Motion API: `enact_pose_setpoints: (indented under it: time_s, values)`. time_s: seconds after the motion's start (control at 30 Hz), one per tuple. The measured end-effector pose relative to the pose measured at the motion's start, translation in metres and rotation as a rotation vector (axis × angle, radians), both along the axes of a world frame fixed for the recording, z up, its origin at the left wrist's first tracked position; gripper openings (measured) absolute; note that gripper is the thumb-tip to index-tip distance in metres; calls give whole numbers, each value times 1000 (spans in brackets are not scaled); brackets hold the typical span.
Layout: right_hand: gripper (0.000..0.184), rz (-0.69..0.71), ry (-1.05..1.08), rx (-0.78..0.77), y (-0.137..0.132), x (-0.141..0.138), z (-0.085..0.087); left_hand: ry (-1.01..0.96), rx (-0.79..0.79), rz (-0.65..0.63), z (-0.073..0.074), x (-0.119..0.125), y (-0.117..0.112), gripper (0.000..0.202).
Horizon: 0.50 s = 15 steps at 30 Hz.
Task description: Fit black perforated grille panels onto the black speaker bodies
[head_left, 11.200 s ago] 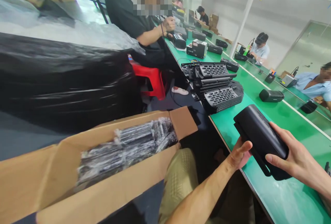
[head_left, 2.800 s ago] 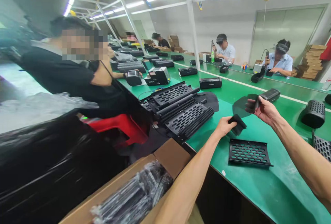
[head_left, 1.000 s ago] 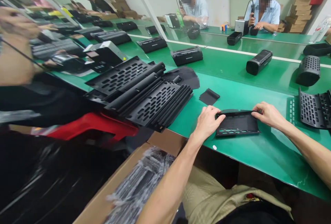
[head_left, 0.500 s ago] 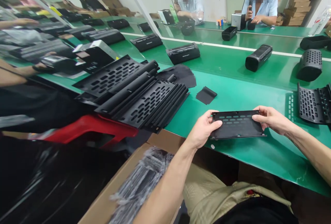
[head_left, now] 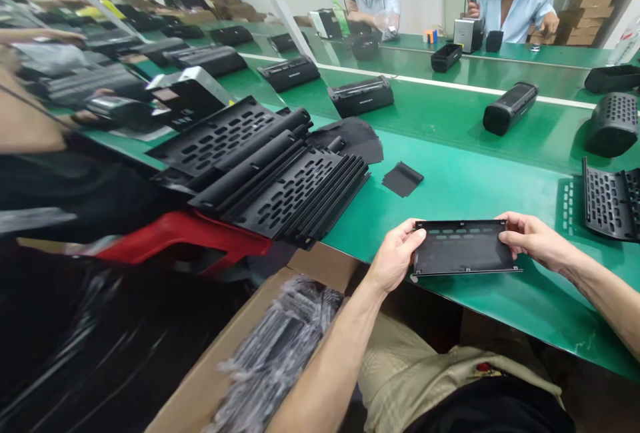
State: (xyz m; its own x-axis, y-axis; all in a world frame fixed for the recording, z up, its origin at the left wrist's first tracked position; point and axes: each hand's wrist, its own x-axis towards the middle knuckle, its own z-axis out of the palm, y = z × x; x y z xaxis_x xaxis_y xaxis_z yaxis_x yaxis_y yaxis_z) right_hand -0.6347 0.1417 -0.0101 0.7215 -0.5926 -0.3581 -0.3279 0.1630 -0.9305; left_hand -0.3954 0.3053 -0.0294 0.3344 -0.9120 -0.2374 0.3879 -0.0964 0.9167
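Observation:
Between my two hands is a black slotted panel [head_left: 465,253], held just above the front edge of the green table [head_left: 450,166]. My left hand [head_left: 397,253] grips its left end, thumb on top. On the right end, my right hand [head_left: 530,240] is closed with the thumb on the inner face. A dark sheet seems to lie across most of the slots, leaving the far rows showing through. Beyond the panel lie a few small black sheets [head_left: 403,178]. To the left is a stack of similar slotted panels [head_left: 295,186].
An open cardboard box [head_left: 215,346] with plastic-wrapped pieces stands below the table, beside a red stool [head_left: 185,236]. More slotted panels [head_left: 607,200] sit at the right. Black housings [head_left: 363,95] line the belt. Co-workers [head_left: 517,3] sit across and at the left.
Both hands still hold the panel, now tilted so more of its inner face shows. Fewer slots show through it. The co-worker at far right has moved a hand outward to the right.

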Motion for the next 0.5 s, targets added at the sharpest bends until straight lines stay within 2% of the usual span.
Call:
enact_pose_setpoints:
  time_s: [0.5]
  values:
    - [41, -23, 1, -38, -2, -1, -8, 16, -46, -4, -6, -3, 0, 47]
